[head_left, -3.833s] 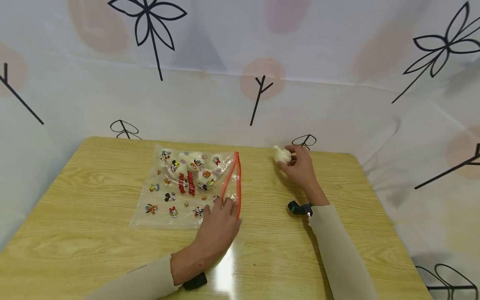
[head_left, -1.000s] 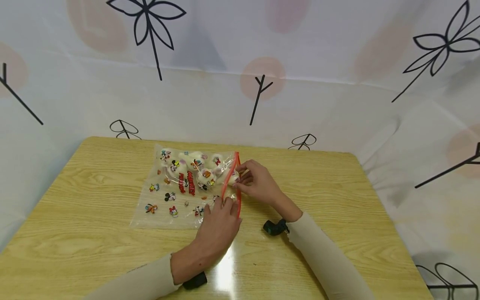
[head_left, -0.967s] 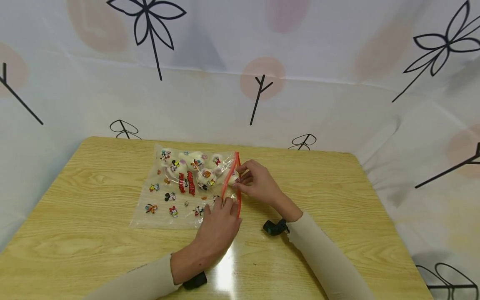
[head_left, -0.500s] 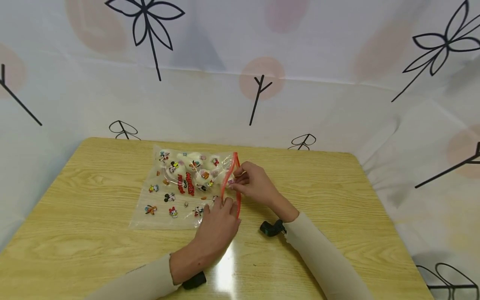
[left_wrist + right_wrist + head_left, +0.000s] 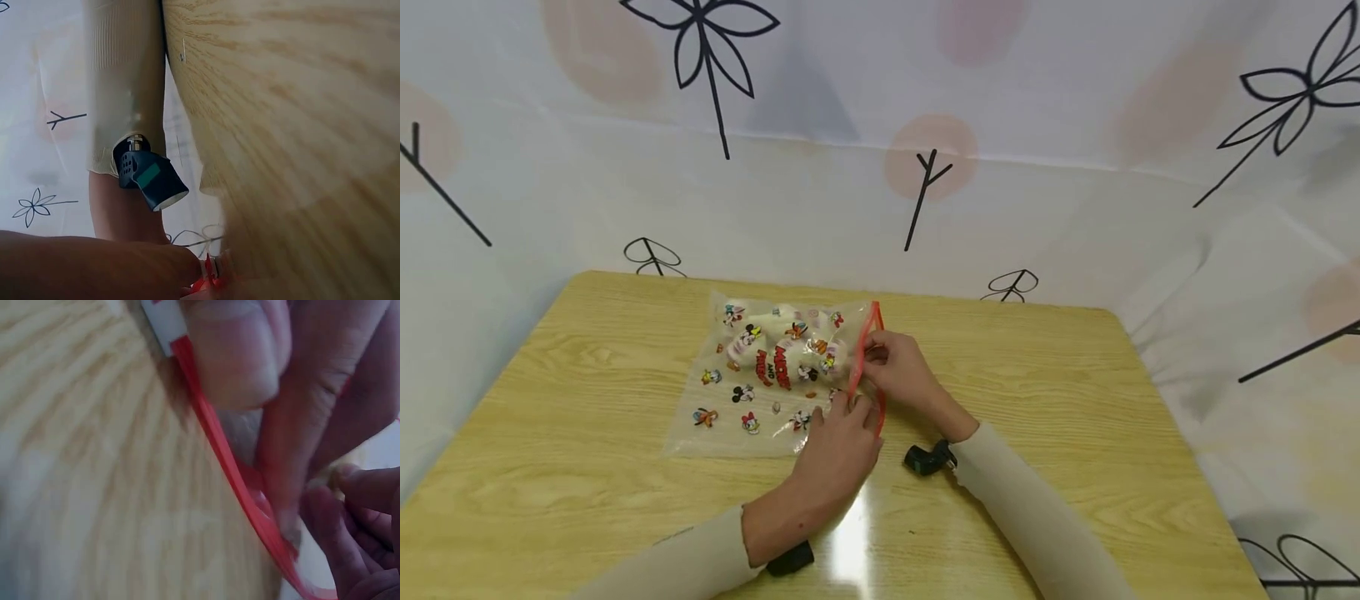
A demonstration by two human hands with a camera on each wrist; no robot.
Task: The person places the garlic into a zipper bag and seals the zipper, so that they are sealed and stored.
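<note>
Two hands at the mouth of a clear zip bag (image 5: 760, 379) printed with cartoon figures, lying flat on the wooden table (image 5: 1075, 433). The bag sits mid-table, toward the far edge, red zip strip (image 5: 867, 350) on its right side.

Left hand (image 5: 838, 446) rests at the near end of the strip, fingers lightly curled, fingertips pinching the bag edge there. Right hand (image 5: 897, 367) is at the middle of the strip, fingers curled; they reach into or against the opening. Right wrist view shows fingertips (image 5: 237, 350) clamped on the red strip (image 5: 231, 487), so it grips the zip edge. Whether that hand also holds something inside the bag, cannot tell.

White lumpy items (image 5: 790, 333) are inside, bunched in the far half of the bag.

Both sleeves are beige. Black wrist-camera units sit on each forearm; the right one (image 5: 927, 458) is just above the tabletop. Patterned white curtain (image 5: 880, 167) behind the table.
</note>
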